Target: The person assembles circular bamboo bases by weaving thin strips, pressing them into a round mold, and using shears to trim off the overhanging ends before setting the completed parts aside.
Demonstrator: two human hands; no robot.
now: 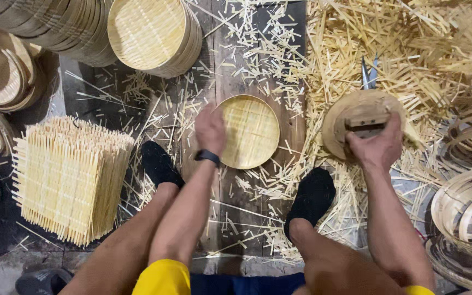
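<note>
- Dark wooden floor, seen from above and strewn with pale bamboo slivers
- Round woven bamboo tray, lying flat on the floor between the person's two black-socked feet
- Left hand, with a dark wristband, resting palm down on the tray's left rim, fingers loosely curled; whether it grips the rim cannot be told
- Right hand, closed around the handle of a round wooden block, held above the slivers to the right of the tray
- Square stack of woven mats, at left
- Stacked finished trays, at top; bamboo hoops, at right
</note>
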